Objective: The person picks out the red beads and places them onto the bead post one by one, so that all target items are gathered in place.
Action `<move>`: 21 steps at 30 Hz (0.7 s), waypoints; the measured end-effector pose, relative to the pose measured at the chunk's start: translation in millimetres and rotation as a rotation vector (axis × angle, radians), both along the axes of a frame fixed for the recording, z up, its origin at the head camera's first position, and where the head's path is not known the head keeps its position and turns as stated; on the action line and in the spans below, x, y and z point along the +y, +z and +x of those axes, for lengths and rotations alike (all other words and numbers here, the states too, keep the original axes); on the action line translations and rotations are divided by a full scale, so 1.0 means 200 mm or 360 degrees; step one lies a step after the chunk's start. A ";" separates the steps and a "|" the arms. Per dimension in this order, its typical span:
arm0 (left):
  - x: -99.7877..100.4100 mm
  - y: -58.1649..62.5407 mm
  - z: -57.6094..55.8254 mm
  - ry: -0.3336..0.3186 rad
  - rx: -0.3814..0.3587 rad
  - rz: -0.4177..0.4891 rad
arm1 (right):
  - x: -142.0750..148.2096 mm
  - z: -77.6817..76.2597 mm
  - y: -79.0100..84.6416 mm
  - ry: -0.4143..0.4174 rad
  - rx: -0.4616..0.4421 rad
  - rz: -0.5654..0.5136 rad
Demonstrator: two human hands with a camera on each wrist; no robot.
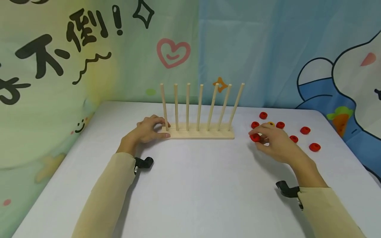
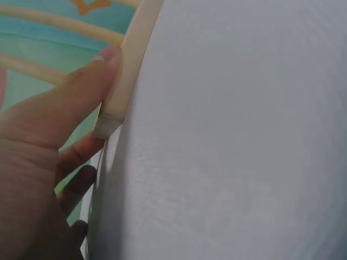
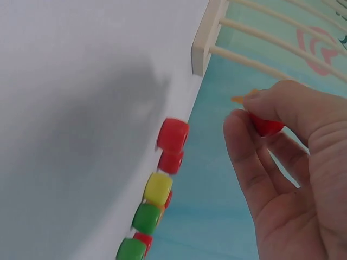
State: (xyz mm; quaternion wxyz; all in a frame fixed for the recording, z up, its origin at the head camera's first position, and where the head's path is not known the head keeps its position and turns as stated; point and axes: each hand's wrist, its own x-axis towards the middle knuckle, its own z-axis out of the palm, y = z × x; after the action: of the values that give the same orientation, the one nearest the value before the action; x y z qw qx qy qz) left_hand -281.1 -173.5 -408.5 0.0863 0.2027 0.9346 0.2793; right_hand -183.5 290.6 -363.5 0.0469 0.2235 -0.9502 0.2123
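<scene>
A pale wooden peg rack [image 1: 202, 134] stands on the table, its base carrying a row of several upright bare pegs. My left hand [image 1: 148, 129] grips the left end of the base, thumb [image 2: 111, 59] near the front edge and fingers around the end and behind. To the right of the rack, my right hand [image 1: 275, 142] pinches a red bead [image 1: 255, 138] between thumb and fingertips. The right wrist view shows this red bead [image 3: 267, 125] held above the table, partly covered by the thumb.
Loose red beads [image 1: 315, 147] lie scattered around and beyond the right hand. The right wrist view also has a yellow bead [image 3: 158, 188] and green beads [image 3: 146, 218] among them. A printed cloth backdrop [image 1: 238, 49] hangs behind the white table [image 1: 190, 188].
</scene>
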 end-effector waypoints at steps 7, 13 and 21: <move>-0.01 -0.01 -0.02 0.0005 -0.0030 -0.0006 | -0.06 -0.02 0.00 0.0085 0.0079 -0.0069; -0.02 -0.03 -0.02 0.0021 -0.0040 -0.0015 | -0.11 -0.04 0.00 0.0079 0.0068 -0.0074; -0.03 -0.01 -0.02 0.0038 -0.0068 -0.0042 | -0.21 -0.05 0.02 0.0154 0.0027 -0.0211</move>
State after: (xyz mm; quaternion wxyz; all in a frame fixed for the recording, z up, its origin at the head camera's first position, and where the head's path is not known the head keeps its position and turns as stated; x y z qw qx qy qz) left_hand -284.7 -178.7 -410.3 0.1057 0.1844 0.9385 0.2722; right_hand -194.1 249.0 -359.0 0.0593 0.2673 -0.9217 0.2747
